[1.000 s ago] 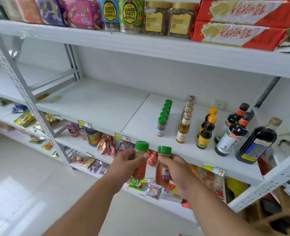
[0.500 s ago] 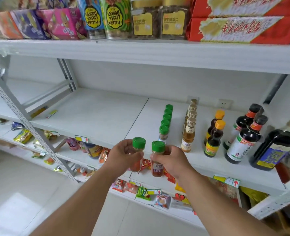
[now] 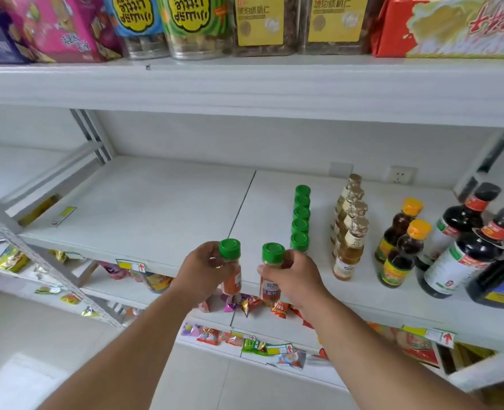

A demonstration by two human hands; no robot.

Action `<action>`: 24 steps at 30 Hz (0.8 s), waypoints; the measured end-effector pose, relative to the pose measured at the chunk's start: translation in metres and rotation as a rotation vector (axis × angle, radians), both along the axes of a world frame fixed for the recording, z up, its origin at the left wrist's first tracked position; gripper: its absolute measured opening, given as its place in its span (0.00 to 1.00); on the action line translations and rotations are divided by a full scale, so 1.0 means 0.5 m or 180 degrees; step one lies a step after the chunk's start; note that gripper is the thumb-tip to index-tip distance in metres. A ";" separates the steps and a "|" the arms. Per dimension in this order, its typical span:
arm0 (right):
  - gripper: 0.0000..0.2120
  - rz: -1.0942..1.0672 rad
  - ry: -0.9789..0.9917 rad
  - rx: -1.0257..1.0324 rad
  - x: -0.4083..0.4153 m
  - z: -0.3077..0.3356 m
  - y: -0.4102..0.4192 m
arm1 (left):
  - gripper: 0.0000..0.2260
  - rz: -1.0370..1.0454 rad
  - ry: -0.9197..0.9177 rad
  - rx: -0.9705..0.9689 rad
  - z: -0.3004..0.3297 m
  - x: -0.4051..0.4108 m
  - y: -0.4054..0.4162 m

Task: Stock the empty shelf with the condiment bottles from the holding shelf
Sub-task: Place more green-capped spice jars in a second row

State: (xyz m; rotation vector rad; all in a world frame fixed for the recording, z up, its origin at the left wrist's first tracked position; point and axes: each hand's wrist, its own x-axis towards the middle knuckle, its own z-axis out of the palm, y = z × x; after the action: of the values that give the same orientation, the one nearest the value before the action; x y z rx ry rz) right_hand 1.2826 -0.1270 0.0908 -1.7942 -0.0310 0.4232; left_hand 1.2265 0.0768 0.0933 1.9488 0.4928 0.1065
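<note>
Evidently each hand's grip curls round a green-capped spice jar, left hand point(image 3: 203, 272) on one point(image 3: 230, 266), right hand point(image 3: 296, 281) on the other point(image 3: 272, 269), held upright at the shelf's point(image 3: 156, 208) front edge, likely to extend the row of matching jars point(image 3: 301, 217)

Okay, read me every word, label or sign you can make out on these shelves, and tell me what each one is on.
"Little Donkey", printed upside down: green tub, top shelf.
The same upside down: blue tub beside it.
Chinese characters ending "核桃仁": yellow labels on two nut jars.
Large red Chinese characters, upside down: red box, unreadable.
Spice bottle labels in left hand and right hand: blurred.
Sauce bottles, shelf price tags: too small.
</note>
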 end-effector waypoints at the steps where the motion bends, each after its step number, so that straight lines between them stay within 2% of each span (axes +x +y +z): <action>1: 0.14 -0.0056 0.0000 -0.0040 0.009 -0.006 0.016 | 0.15 -0.0080 -0.0027 0.0039 -0.010 0.016 0.020; 6: 0.18 -0.0409 -0.0098 -0.0284 0.050 -0.039 0.100 | 0.17 -0.0391 -0.0083 0.0145 -0.046 0.086 0.113; 11: 0.17 -0.0674 -0.0070 -0.0413 0.069 -0.061 0.166 | 0.18 -0.0659 0.0022 0.0199 -0.073 0.139 0.176; 24: 0.14 -0.0872 -0.0212 -0.0854 0.134 -0.114 0.214 | 0.17 -0.1049 0.0196 -0.0020 -0.106 0.230 0.229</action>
State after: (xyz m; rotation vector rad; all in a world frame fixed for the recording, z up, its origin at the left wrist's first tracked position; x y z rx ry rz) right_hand 1.3497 -0.0202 0.0336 -2.0411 0.2327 0.1761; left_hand 1.3413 0.1915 0.0401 2.0050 0.2058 -0.1655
